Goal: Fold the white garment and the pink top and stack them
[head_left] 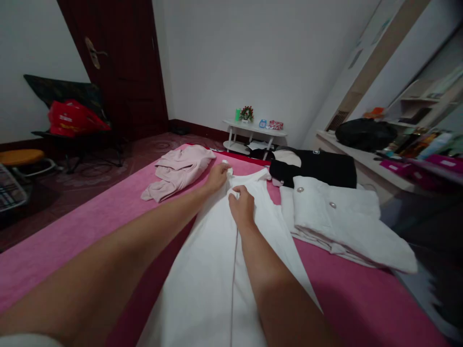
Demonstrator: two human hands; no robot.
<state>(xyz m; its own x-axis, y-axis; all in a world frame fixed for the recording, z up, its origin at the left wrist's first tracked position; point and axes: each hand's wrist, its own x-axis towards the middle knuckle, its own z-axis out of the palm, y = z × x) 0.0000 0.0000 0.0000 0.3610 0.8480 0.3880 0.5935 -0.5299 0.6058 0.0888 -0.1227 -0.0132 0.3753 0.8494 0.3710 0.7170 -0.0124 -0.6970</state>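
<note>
- The long white garment lies spread on the pink cover, running from 6 o'clock up to 12 o'clock in front of the person, its narrow end farthest away.
- It looks plain and matt, mostly smooth down its length, flaring wider toward 6 o'clock; a thin dark line runs lengthwise near its middle.
- At the far end the cloth gathers into small folds, and a rumpled corner stands up at 1 o'clock from the right hand.
- The left hand, at 11 o'clock from the right one, has a narrow grip, pinching the upper edge of the white cloth.
- The right hand's grip is narrow too, thumb and fingers holding a small fold near the top of the dark line.
- A pale pink garment lies at 10 o'clock from the left hand; a folded white garment with round buttons is at 3 o'clock from the right hand, with black clothing at 2 o'clock.
- The long garment's near end is cut off at 6 o'clock, and the right forearm covers part of its right half.
- Fingers hide the pinched cloth, so any fastening there cannot be made out.
- Items on the shelves at 2 o'clock are blurred.
</note>
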